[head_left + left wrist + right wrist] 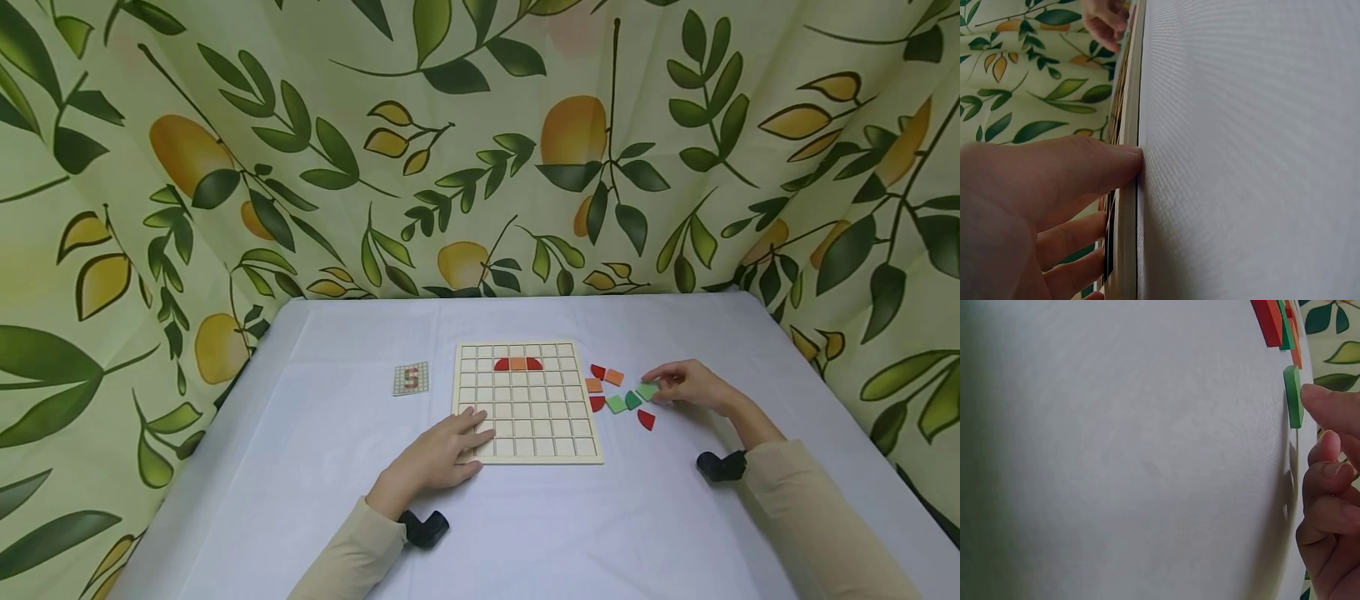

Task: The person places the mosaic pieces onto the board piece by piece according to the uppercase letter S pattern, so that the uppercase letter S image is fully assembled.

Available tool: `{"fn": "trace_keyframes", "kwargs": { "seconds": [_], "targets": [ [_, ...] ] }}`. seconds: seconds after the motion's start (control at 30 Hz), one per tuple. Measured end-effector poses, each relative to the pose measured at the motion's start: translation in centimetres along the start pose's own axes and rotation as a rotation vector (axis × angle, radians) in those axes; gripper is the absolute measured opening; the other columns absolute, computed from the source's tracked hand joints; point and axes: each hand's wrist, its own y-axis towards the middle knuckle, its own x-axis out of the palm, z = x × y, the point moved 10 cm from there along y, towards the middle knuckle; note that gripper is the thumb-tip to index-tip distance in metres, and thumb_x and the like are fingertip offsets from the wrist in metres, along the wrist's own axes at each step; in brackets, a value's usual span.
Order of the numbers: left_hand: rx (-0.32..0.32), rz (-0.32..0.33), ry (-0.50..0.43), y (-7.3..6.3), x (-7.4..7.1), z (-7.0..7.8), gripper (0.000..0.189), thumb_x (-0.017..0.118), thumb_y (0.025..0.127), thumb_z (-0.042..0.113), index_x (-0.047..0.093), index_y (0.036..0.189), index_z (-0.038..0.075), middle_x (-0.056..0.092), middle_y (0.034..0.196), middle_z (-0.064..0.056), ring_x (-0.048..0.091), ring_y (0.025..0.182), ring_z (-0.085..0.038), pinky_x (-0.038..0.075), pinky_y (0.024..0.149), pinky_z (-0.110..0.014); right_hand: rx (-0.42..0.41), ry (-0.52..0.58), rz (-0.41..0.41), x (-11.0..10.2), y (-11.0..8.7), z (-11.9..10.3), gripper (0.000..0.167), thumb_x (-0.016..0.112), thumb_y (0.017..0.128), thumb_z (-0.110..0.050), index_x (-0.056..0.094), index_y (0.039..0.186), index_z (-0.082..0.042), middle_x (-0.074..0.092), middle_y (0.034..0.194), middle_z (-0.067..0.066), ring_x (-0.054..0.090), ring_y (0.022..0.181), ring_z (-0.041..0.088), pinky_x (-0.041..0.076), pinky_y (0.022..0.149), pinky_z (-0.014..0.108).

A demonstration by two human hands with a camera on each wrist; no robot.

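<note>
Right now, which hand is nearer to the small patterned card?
Left. The left hand rests on the board, nearer the person than the card and right of it; the right hand is beyond the board's right edge, at a light green square.

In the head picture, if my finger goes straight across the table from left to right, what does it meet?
Card → board → left light green square → dark green piece → right hand.
</note>
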Motion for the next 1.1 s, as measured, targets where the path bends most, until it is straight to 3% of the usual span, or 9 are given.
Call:
{"fn": "trace_keyframes", "kwargs": {
  "seconds": [0.23, 0.67, 0.9, 1.1],
  "targets": [
    [0.006, 0.003, 0.001, 0.0, -0.13, 0.1, 0.049, 0.061, 0.09, 0.026, 0.055, 0.138, 0.016, 0.044, 0.152, -0.009, 0.036, 0.145, -0.031, 0.036, 0.118, -0.046, -0.048, -0.007, -0.012, -0.03, 0.18, -0.14, 0.039, 0.069, 0.083, -0.004, 0.062, 0.118, 0.01, 0.049, 0.076, 0.0, 0.042, 0.07, 0.007, 0.036, 0.057, 0.019],
    [0.006, -0.002, 0.016, -0.01, -0.09, 0.04, 0.049, 0.062, 0.09, 0.026, 0.054, 0.138, 0.017, 0.044, 0.152, -0.009, 0.036, 0.145, -0.032, 0.036, 0.118, -0.046, -0.015, -0.023, 0.006, -0.08, 0.48, 0.54, 0.037, 0.072, 0.082, -0.008, 0.064, 0.114, 0.009, 0.049, 0.075, -0.001, 0.042, 0.071, 0.009, 0.035, 0.057, 0.021],
    [0.007, 0.004, 0.009, 0.0, -0.08, 0.05, 0.049, 0.062, 0.09, 0.027, 0.055, 0.138, 0.017, 0.044, 0.152, -0.01, 0.037, 0.145, -0.032, 0.036, 0.118, -0.046, -0.098, 0.01, 0.039, -0.66, 0.23, 0.29, 0.032, 0.078, 0.077, -0.017, 0.07, 0.101, 0.003, 0.049, 0.069, -0.003, 0.042, 0.067, 0.011, 0.033, 0.054, 0.023],
    [-0.007, -0.007, 0.006, -0.04, -0.01, -0.01, 0.05, 0.062, 0.09, 0.029, 0.054, 0.138, 0.018, 0.043, 0.153, -0.008, 0.036, 0.146, -0.031, 0.036, 0.118, -0.046, -0.021, -0.051, 0.065, -0.7, 0.18, 0.43, 0.036, 0.077, 0.078, -0.016, 0.069, 0.105, 0.006, 0.051, 0.071, -0.001, 0.044, 0.069, 0.009, 0.036, 0.056, 0.02]
  ]
}}
